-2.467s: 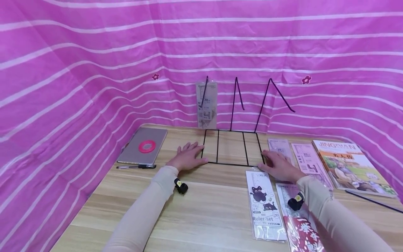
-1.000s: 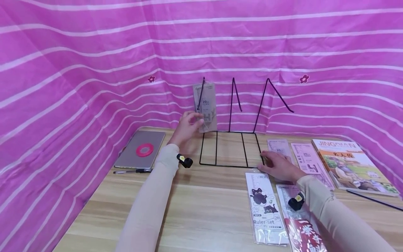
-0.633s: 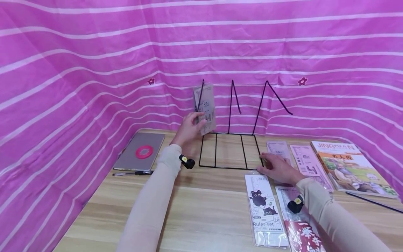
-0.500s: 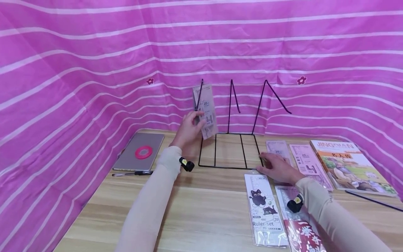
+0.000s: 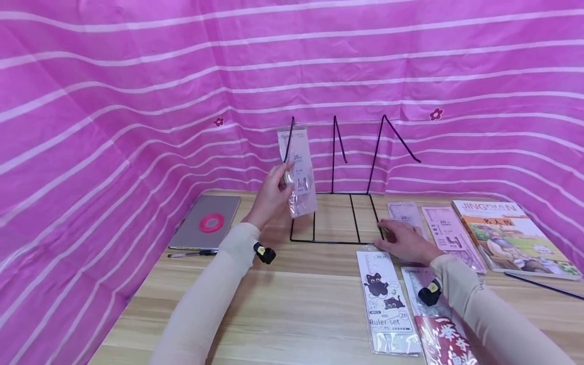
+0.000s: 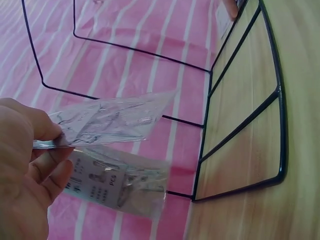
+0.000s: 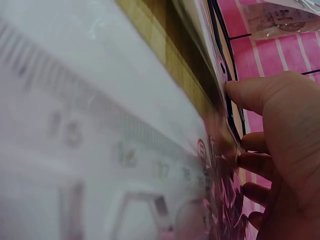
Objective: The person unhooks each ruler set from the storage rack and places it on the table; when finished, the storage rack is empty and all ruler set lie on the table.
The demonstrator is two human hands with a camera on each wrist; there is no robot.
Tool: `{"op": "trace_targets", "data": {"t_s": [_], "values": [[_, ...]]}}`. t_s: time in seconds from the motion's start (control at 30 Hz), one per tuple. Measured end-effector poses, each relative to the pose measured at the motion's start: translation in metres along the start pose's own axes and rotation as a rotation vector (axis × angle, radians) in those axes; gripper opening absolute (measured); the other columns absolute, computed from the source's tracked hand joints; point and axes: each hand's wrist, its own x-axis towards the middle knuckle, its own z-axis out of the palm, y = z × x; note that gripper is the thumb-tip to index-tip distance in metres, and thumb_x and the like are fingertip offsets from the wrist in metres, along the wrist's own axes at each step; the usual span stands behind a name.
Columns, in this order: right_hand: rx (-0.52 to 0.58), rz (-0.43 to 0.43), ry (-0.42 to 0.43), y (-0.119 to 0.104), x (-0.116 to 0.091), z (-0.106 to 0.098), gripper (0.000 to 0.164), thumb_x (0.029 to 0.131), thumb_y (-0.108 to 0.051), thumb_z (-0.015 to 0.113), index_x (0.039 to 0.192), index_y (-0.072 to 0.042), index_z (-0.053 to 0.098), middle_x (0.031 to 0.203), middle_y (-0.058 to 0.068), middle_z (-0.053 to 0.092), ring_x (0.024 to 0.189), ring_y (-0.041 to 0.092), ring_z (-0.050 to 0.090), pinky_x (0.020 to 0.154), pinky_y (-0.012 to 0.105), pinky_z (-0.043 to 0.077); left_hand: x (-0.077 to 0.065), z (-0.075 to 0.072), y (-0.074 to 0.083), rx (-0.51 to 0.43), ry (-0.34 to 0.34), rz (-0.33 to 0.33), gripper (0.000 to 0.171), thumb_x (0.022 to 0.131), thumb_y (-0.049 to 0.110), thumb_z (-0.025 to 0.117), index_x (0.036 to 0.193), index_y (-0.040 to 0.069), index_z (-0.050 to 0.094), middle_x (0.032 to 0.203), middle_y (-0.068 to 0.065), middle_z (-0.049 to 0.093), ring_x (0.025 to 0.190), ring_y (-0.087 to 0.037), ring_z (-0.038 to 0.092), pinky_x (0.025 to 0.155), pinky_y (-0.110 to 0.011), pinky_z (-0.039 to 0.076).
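Observation:
A black wire rack (image 5: 355,218) stands at the back of the table, three bent prongs rising from it. On its left prong hangs a clear-sleeved ruler set (image 5: 304,185). My left hand (image 5: 270,198) pinches this packet's left edge between thumb and fingers, its lower end swung forward over the base. The left wrist view shows a second packet (image 6: 120,182) hanging just behind the pinched one (image 6: 115,120). At the base's front right corner, my right hand (image 5: 403,241) rests with its fingertips on the wire, above a pale purple ruler packet (image 5: 405,213).
More packets lie to the right: a black-cat ruler set (image 5: 385,304), a red-printed one (image 5: 442,339) beneath the right forearm, and a pink one (image 5: 449,233). Beyond are a magazine (image 5: 517,238) and black rod (image 5: 545,286). At left sit a grey notebook (image 5: 191,228), pink ring (image 5: 211,222) and pen (image 5: 207,252).
My left hand has left the base's left side, risen to the hanging ruler set and pinched it. The packet's lower end has swung toward me. The right hand stays put.

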Motion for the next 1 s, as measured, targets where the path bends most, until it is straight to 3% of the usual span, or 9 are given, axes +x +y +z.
{"op": "trace_targets", "data": {"t_s": [0.2,0.33,0.63,0.8,1.0], "values": [[-0.002,-0.003,-0.008,-0.001,-0.001,-0.002,0.074,0.102,-0.044,0.067,0.156,0.002,0.045,0.162,0.032,0.040,0.149,0.056,0.033,0.121,0.074,0.023,-0.016,-0.009,0.013,-0.006,-0.059,0.043,0.068,0.100,0.001,0.065,0.162,0.018,0.044,0.139,-0.012,0.056,0.086,-0.017,0.054,0.069,-0.021,0.051],[-0.002,-0.017,-0.004,0.000,0.000,-0.003,0.074,0.103,-0.045,0.066,0.155,0.003,0.045,0.161,0.032,0.042,0.148,0.056,0.034,0.121,0.073,0.025,-0.029,-0.015,0.020,-0.032,-0.081,0.065,0.067,0.101,0.002,0.066,0.162,0.018,0.043,0.143,-0.009,0.055,0.085,-0.017,0.055,0.069,-0.022,0.052],[0.014,0.020,-0.040,0.000,0.000,-0.002,0.079,0.101,-0.050,0.066,0.158,0.000,0.042,0.163,0.031,0.039,0.147,0.056,0.035,0.120,0.074,0.027,-0.066,-0.029,0.034,0.017,-0.119,0.015,0.070,0.102,0.011,0.069,0.162,0.032,0.041,0.148,0.000,0.053,0.088,-0.018,0.062,0.075,-0.027,0.060],[0.009,0.012,-0.033,-0.003,0.002,-0.005,0.077,0.101,-0.047,0.067,0.157,0.001,0.043,0.161,0.032,0.040,0.147,0.057,0.035,0.120,0.075,0.024,-0.084,-0.035,0.040,0.035,-0.115,0.032,0.070,0.102,0.010,0.069,0.162,0.034,0.041,0.148,0.001,0.053,0.088,-0.018,0.059,0.071,-0.025,0.059],[-0.006,0.022,-0.039,-0.005,0.004,-0.007,0.077,0.101,-0.048,0.067,0.157,-0.001,0.044,0.162,0.030,0.040,0.148,0.055,0.034,0.118,0.076,0.020,-0.098,-0.041,0.038,0.043,-0.067,0.126,0.069,0.100,0.003,0.067,0.161,0.028,0.045,0.142,-0.001,0.056,0.087,-0.018,0.053,0.061,-0.021,0.050]]}}
